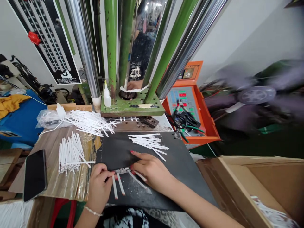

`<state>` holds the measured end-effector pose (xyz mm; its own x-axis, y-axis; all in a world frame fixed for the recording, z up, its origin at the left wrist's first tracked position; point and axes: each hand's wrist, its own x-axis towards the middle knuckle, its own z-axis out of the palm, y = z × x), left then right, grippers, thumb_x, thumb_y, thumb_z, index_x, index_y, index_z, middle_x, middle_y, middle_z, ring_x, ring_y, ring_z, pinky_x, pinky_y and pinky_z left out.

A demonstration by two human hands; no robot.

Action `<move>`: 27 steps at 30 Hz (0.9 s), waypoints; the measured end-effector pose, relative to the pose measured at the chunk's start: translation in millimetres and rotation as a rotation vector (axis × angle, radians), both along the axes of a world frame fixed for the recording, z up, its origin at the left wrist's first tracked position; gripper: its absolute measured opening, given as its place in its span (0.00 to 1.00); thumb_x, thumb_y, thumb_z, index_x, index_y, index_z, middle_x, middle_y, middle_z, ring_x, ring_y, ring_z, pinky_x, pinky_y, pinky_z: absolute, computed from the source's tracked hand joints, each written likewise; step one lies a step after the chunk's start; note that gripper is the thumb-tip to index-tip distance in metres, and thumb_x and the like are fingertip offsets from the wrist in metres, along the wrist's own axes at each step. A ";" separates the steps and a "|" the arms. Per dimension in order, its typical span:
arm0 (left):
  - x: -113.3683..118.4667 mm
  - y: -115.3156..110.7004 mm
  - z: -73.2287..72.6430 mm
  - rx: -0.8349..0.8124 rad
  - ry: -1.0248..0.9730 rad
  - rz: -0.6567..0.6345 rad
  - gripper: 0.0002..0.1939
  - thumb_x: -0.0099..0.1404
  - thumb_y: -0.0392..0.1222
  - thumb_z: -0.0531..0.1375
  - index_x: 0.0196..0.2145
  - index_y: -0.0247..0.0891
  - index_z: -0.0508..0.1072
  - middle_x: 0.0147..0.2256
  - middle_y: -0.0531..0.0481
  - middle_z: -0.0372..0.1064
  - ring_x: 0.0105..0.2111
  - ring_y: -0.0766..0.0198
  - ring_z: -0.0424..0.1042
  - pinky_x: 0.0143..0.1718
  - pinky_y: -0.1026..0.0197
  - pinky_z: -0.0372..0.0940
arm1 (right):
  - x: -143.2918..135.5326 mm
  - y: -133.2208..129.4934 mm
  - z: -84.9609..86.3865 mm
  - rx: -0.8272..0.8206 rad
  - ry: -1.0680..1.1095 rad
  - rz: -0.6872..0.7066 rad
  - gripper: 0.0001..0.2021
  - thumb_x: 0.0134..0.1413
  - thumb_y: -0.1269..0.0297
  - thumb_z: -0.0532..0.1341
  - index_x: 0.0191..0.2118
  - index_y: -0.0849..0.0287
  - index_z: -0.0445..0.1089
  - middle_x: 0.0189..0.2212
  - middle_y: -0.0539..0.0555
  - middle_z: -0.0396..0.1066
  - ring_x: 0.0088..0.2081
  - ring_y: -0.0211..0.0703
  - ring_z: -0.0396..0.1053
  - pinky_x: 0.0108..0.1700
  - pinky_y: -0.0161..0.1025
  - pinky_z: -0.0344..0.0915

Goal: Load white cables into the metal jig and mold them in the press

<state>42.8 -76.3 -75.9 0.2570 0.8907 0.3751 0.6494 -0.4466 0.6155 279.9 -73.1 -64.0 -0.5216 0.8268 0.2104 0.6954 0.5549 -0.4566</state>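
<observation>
A small slotted metal bar [123, 171] sits low over the dark work mat, with several thin white strips [121, 184] hanging from it toward me. My left hand [101, 180] pinches the bar's left end between thumb and fingers. At the right end, my right hand [153, 172] has its thumb and lower fingers closed on the bar, while the index finger stretches forward. Another white strip [141, 176] comes out beneath the right fingers; whether they grip it too I cannot tell. Beyond the right hand lies a loose bunch of white strips [149, 142].
A green press [133, 109] stands ahead, a white bottle [107, 96] on its plate. Left are two heaps of strips [71, 152] [92, 122] and a phone [35, 174]. Right are an orange control box [209, 120], a cardboard box [232, 180] and a spinning fan [256, 95].
</observation>
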 end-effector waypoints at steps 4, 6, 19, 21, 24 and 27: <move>-0.5 0.2 -5.5 0.012 -0.014 0.002 0.11 0.63 0.38 0.58 0.25 0.39 0.77 0.30 0.48 0.67 0.33 0.62 0.69 0.34 0.61 0.67 | -6.3 0.5 -1.5 0.011 0.023 -0.102 0.07 0.54 0.72 0.60 0.28 0.58 0.73 0.45 0.58 0.76 0.60 0.66 0.59 0.50 0.56 0.67; -1.2 0.8 -7.6 0.028 -0.031 0.001 0.11 0.63 0.39 0.59 0.24 0.39 0.77 0.30 0.48 0.67 0.33 0.62 0.70 0.34 0.61 0.67 | -6.1 2.2 -7.1 0.001 0.094 -0.092 0.07 0.53 0.73 0.61 0.26 0.58 0.72 0.55 0.56 0.69 0.62 0.65 0.55 0.51 0.59 0.67; -5.6 4.3 -5.2 -0.046 -0.022 -0.026 0.11 0.63 0.39 0.59 0.26 0.40 0.79 0.33 0.47 0.69 0.35 0.61 0.72 0.36 0.59 0.69 | 3.5 7.4 -29.9 -0.053 0.468 -0.024 0.11 0.60 0.64 0.59 0.26 0.58 0.72 0.48 0.60 0.74 0.59 0.55 0.62 0.60 0.58 0.60; -9.9 4.9 -5.9 -0.050 -0.016 -0.042 0.09 0.63 0.39 0.59 0.28 0.41 0.79 0.37 0.45 0.71 0.38 0.60 0.73 0.37 0.58 0.70 | 4.2 5.8 -28.2 -0.038 0.436 -0.006 0.10 0.60 0.65 0.59 0.30 0.57 0.73 0.44 0.59 0.76 0.54 0.52 0.68 0.60 0.57 0.61; -17.0 6.7 -5.6 -0.002 0.003 -0.071 0.09 0.63 0.39 0.60 0.39 0.42 0.79 0.39 0.45 0.73 0.40 0.59 0.73 0.41 0.56 0.71 | 7.1 -0.8 -26.1 0.015 0.331 -0.006 0.08 0.62 0.66 0.57 0.39 0.56 0.75 0.41 0.57 0.77 0.49 0.50 0.71 0.54 0.52 0.67; -18.5 7.7 -3.3 0.028 0.027 -0.148 0.10 0.64 0.39 0.59 0.41 0.42 0.79 0.34 0.47 0.74 0.36 0.60 0.73 0.39 0.57 0.71 | 12.3 -12.8 -20.9 0.027 0.291 -0.024 0.11 0.64 0.67 0.54 0.43 0.56 0.74 0.41 0.57 0.77 0.43 0.47 0.70 0.46 0.45 0.69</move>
<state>24.3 -68.6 -79.2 0.3949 0.8316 0.3905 0.5911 -0.5554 0.5849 292.2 -85.9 -84.9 -0.4165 0.8303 0.3703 0.5502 0.5545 -0.6243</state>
